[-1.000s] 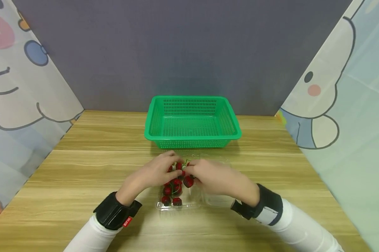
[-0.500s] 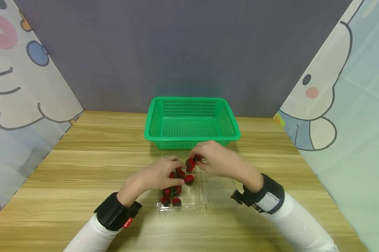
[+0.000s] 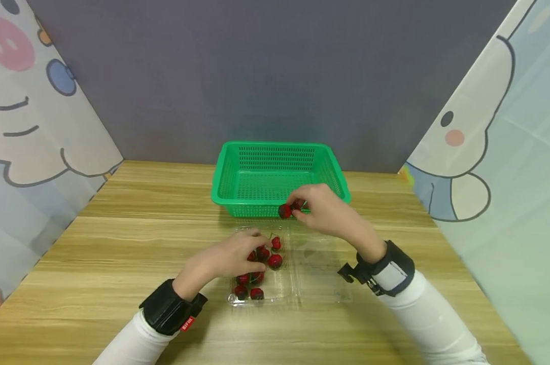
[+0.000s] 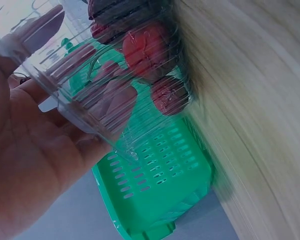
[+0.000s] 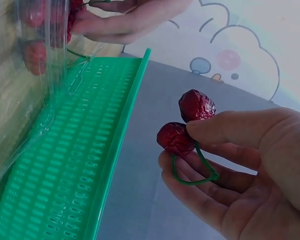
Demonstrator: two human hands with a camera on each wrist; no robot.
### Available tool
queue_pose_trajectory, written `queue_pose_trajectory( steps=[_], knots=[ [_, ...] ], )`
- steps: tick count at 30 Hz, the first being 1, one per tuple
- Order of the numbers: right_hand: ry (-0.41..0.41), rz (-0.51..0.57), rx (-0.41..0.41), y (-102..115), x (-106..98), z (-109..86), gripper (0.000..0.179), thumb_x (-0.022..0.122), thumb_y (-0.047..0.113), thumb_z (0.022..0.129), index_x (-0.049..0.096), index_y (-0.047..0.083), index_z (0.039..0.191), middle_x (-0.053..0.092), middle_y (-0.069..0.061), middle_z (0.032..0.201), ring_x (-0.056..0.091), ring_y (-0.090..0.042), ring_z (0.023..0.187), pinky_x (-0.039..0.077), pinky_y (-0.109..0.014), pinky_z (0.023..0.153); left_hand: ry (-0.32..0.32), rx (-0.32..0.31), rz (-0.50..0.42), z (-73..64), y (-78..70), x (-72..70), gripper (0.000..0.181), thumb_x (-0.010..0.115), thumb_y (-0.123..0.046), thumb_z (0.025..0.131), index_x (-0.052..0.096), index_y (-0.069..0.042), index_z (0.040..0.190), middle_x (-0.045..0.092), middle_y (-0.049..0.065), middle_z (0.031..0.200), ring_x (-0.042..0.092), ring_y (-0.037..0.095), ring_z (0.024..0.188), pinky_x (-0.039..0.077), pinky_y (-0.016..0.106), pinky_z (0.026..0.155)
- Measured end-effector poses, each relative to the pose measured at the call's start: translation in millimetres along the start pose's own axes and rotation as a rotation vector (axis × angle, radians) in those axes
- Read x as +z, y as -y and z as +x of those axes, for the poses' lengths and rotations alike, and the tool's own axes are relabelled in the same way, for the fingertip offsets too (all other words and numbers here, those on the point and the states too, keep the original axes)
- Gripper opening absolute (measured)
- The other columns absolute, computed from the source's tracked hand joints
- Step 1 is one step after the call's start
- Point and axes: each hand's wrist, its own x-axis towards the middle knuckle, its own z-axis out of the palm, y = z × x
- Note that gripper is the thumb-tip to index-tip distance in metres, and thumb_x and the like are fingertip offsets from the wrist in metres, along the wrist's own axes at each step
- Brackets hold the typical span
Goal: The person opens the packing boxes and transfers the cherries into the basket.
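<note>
My right hand (image 3: 325,210) pinches a pair of dark red cherries (image 5: 176,139) between thumb and fingers, raised in front of the basket's near side. Their green stems (image 5: 206,167) join and hang below the thumb. My left hand (image 3: 236,253) reaches over the left wall of a clear plastic clamshell box (image 3: 279,293), thumb and fingers spread apart above the cherries in it. Several cherries (image 3: 275,261) lie in that box, mostly along its left half; some are hidden under the left hand. In the left wrist view, cherries (image 4: 147,52) show through the ribbed wall.
A green slotted plastic basket (image 3: 279,201) stands just behind the clamshell box on the wooden table (image 3: 142,228). The box's clear lid (image 3: 320,274) lies folded out to the right. A grey wall (image 3: 275,76) rises behind, with cartoon-printed sheets at both sides.
My right hand has lifted the pair of cherries out of the clamshell box and moved them forward to the basket's near side. My left hand has stayed at the box.
</note>
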Motion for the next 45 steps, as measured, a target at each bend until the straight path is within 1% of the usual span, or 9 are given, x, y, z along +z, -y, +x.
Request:
queue_pose_trajectory(
  steps=[5,12,16,21,26,33,38,41,45],
  knots=[
    [-0.034,-0.001,0.03,-5.8,-0.8,3.1,0.012,0.073,0.002,0.085,0.072,0.006,0.096,0.066,0.0,0.089,0.065,-0.013,0.079,0.048,-0.023,0.067,0.006,0.001,0.015,0.4,0.2,0.9,0.043,0.074,-0.024,0.09,0.062,-0.009,0.129,0.054,0.006,0.123,0.055,0.023,0.112,0.044,0.037,0.091],
    [-0.077,-0.006,0.062,-13.6,-2.1,5.9,0.012,0.073,0.003,0.085,0.072,0.004,0.098,0.067,-0.001,0.089,0.065,-0.014,0.079,0.048,-0.024,0.066,0.014,0.0,0.031,1.3,-0.2,2.6,0.044,0.074,-0.025,0.09,0.062,-0.011,0.129,0.054,0.003,0.124,0.055,0.021,0.113,0.044,0.034,0.092],
    [-0.086,-0.003,0.079,-16.7,-3.0,8.5,0.013,0.073,0.003,0.085,0.072,0.003,0.098,0.067,-0.002,0.089,0.065,-0.015,0.079,0.048,-0.024,0.066,0.019,-0.003,0.036,2.8,-0.6,2.8,0.044,0.074,-0.025,0.09,0.062,-0.011,0.13,0.053,0.002,0.125,0.055,0.022,0.114,0.044,0.035,0.093],
    [-0.076,-0.021,0.087,-23.2,-3.0,14.7,0.012,0.072,0.003,0.086,0.072,0.003,0.098,0.067,-0.003,0.089,0.066,-0.018,0.08,0.048,-0.026,0.068,0.029,-0.02,0.038,3.1,-1.1,3.6,0.044,0.074,-0.025,0.09,0.061,-0.012,0.131,0.052,0.002,0.126,0.054,0.022,0.116,0.044,0.035,0.094],
    [-0.056,-0.032,0.136,-34.0,-5.4,21.7,0.013,0.072,0.006,0.087,0.073,0.004,0.1,0.067,-0.003,0.089,0.066,-0.021,0.083,0.048,-0.03,0.07,0.03,0.002,0.046,3.5,-1.1,5.2,0.042,0.074,-0.023,0.09,0.062,-0.012,0.129,0.053,0.0,0.122,0.055,0.02,0.112,0.044,0.032,0.091],
    [-0.033,-0.011,0.18,-50.1,-6.1,31.7,0.013,0.07,0.005,0.088,0.073,0.004,0.101,0.068,-0.003,0.088,0.066,-0.018,0.08,0.047,-0.028,0.066,0.039,0.025,0.035,3.6,-1.9,7.0,0.041,0.075,-0.02,0.09,0.063,-0.011,0.128,0.054,0.003,0.122,0.054,0.019,0.112,0.044,0.03,0.09],
    [-0.024,0.009,0.211,-58.0,-8.1,35.3,0.013,0.07,0.005,0.089,0.072,0.003,0.101,0.068,-0.003,0.087,0.066,-0.017,0.079,0.047,-0.027,0.064,0.041,0.024,0.045,3.7,-3.0,7.4,0.041,0.074,-0.022,0.09,0.063,-0.011,0.128,0.054,0.003,0.121,0.055,0.018,0.11,0.045,0.029,0.09],
    [-0.006,0.029,0.238,-63.3,-8.4,36.6,0.013,0.069,0.005,0.089,0.072,0.003,0.102,0.068,-0.003,0.087,0.066,-0.018,0.08,0.048,-0.028,0.065,0.041,0.013,0.052,4.0,-3.6,7.5,0.042,0.074,-0.026,0.091,0.063,-0.012,0.128,0.053,0.002,0.121,0.055,0.017,0.108,0.045,0.029,0.089],
    [-0.007,0.049,0.259,-71.4,-7.2,37.6,0.012,0.069,0.004,0.089,0.072,0.002,0.101,0.068,-0.004,0.087,0.066,-0.019,0.081,0.049,-0.029,0.068,0.036,0.016,0.048,4.9,-4.0,8.5,0.039,0.071,-0.028,0.093,0.063,-0.012,0.127,0.053,0.001,0.117,0.055,0.016,0.102,0.045,0.026,0.084]
  ],
)
